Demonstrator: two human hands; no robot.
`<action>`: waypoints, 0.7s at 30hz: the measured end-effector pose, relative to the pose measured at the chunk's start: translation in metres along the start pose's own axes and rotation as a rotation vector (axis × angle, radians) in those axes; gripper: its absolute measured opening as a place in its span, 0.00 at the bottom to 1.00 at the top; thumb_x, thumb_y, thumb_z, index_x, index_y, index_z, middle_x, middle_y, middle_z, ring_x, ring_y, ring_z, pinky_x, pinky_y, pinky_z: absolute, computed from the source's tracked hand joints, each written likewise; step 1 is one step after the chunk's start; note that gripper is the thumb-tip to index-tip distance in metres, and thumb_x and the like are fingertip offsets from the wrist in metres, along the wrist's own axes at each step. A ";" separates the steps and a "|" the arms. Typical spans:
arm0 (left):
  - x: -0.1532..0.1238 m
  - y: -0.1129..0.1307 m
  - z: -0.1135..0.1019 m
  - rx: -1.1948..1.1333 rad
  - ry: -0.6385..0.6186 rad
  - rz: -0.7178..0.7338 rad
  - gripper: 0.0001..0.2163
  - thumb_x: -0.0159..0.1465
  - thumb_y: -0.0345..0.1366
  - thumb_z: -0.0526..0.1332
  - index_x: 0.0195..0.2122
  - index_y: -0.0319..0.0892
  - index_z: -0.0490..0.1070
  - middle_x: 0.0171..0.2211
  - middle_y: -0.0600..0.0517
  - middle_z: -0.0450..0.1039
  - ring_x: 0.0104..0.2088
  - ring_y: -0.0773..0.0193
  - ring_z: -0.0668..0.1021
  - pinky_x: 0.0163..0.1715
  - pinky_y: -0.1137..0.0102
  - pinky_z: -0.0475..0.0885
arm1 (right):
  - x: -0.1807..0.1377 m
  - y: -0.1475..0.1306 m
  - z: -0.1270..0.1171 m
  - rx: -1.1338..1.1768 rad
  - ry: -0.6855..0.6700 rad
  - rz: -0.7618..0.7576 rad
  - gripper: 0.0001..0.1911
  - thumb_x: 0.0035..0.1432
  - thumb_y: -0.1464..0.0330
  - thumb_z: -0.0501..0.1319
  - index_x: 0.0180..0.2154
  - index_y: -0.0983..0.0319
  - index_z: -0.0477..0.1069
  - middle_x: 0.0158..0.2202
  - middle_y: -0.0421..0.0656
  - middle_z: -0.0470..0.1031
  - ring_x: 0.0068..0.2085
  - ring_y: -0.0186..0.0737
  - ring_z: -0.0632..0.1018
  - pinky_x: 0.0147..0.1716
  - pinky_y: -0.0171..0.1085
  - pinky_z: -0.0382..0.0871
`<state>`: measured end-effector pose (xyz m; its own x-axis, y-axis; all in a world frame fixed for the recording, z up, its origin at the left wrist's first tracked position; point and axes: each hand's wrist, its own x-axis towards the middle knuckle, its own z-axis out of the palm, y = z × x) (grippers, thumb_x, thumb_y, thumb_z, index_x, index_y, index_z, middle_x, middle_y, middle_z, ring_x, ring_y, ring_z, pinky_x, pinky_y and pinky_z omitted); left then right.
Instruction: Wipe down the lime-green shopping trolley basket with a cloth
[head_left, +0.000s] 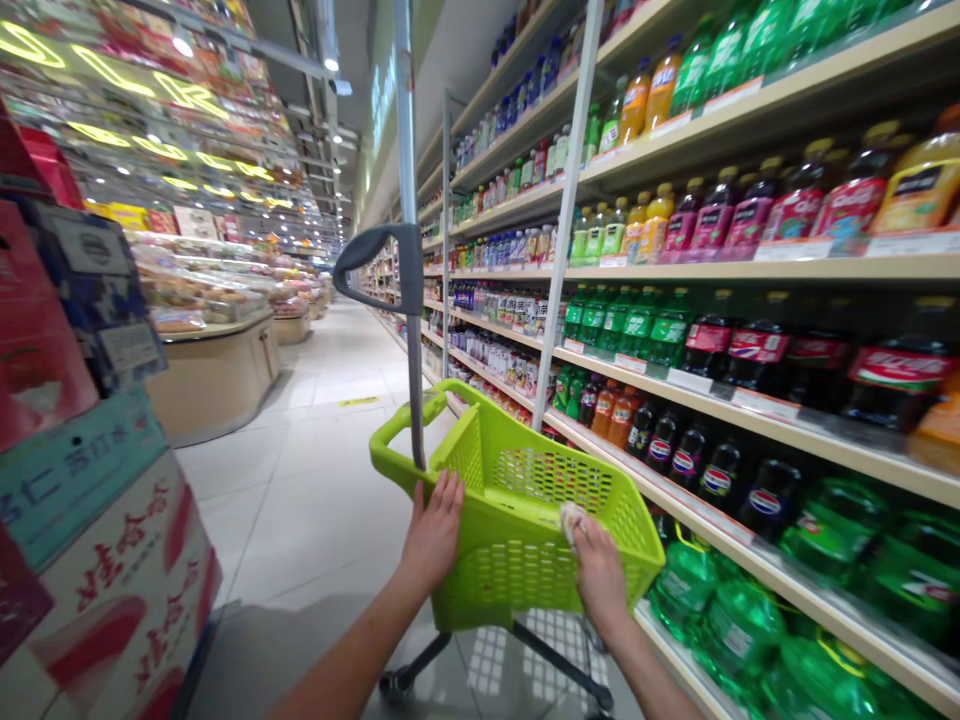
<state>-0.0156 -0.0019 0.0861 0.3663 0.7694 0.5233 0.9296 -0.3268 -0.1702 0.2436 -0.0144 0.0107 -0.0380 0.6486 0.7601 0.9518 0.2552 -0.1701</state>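
Observation:
A lime-green shopping basket trolley with slotted sides stands in front of me, tilted in view. My left hand lies on the near side of its basket by the pole end, fingers stretched out over the plastic. Between the fingers of my right hand is a crumpled whitish cloth, pressed against the near rim; whether it is cloth or tissue I cannot tell. A metal pole with a grey handle rises from the basket's left end. The basket's floor is mostly hidden.
Along the right run shelves of bottled drinks, with large green bottles on the lowest level. Stacked cartons stand close on the left. Farther off are a rounded display counter and a tiled aisle floor.

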 end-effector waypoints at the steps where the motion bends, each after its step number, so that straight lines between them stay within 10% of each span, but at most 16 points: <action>1: 0.000 0.007 0.002 -0.013 -0.025 0.019 0.26 0.55 0.28 0.48 0.57 0.39 0.56 0.59 0.47 0.55 0.60 0.57 0.53 0.58 0.52 0.43 | 0.001 -0.002 0.000 -0.013 0.003 0.022 0.23 0.54 0.80 0.45 0.47 0.59 0.67 0.50 0.46 0.67 0.53 0.44 0.66 0.51 0.46 0.59; 7: 0.002 0.041 0.011 -0.070 -0.157 0.123 0.25 0.56 0.28 0.45 0.57 0.39 0.54 0.60 0.48 0.53 0.61 0.60 0.53 0.58 0.51 0.45 | 0.025 -0.063 0.016 0.026 -0.076 -0.093 0.22 0.54 0.80 0.47 0.48 0.59 0.66 0.51 0.44 0.67 0.56 0.46 0.61 0.51 0.48 0.58; 15: 0.010 0.007 -0.001 -0.063 -0.059 -0.054 0.26 0.54 0.27 0.48 0.56 0.38 0.57 0.59 0.47 0.55 0.60 0.57 0.56 0.58 0.50 0.42 | -0.039 0.061 -0.025 -0.107 -0.006 0.029 0.21 0.54 0.77 0.46 0.46 0.61 0.68 0.53 0.48 0.65 0.57 0.47 0.60 0.50 0.50 0.59; 21: 0.010 0.002 -0.005 -0.051 -0.023 -0.077 0.25 0.53 0.28 0.49 0.55 0.38 0.60 0.56 0.45 0.61 0.58 0.56 0.58 0.58 0.51 0.42 | -0.037 0.070 0.002 -0.055 0.074 0.110 0.26 0.51 0.79 0.42 0.48 0.64 0.66 0.52 0.49 0.65 0.59 0.45 0.56 0.54 0.51 0.56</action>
<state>-0.0100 0.0021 0.0949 0.2955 0.8057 0.5134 0.9519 -0.2936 -0.0871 0.3111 -0.0187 -0.0305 0.0878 0.6150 0.7837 0.9645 0.1444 -0.2213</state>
